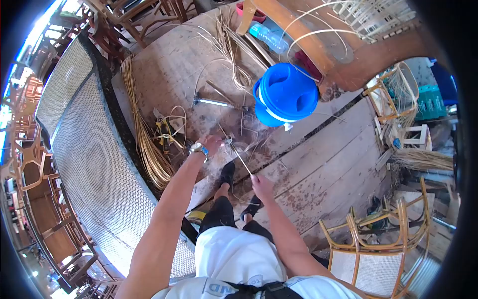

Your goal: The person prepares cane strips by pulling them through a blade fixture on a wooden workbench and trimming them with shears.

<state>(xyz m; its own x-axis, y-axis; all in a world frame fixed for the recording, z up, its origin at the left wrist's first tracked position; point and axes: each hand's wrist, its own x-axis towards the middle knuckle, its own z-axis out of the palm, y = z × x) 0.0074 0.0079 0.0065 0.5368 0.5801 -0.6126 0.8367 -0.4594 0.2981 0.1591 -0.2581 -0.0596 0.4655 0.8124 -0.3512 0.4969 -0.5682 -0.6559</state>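
Note:
My right hand [262, 187] is closed around the lower end of a thin, pale rattan strip [242, 160]. From there the strip slants up and left towards my left hand [213, 145], which has a wristwatch [199, 149] at its wrist. The left fingers look pinched beside a small, shiny piece [228, 141], too small to name; what they hold is unclear. Left of that hand lie yellow-handled cutters [160, 124] and other tools on the floor. A metal rod-like tool [214, 102] rests above the hands.
A blue bucket-like container [286, 94] stands upper right, near a plastic bottle [269, 37]. Rattan bundles [142, 134] lie beside a long woven panel [94, 134] at left. Wooden furniture [368, 70] borders the upper right; a rattan chair [378, 254] sits lower right.

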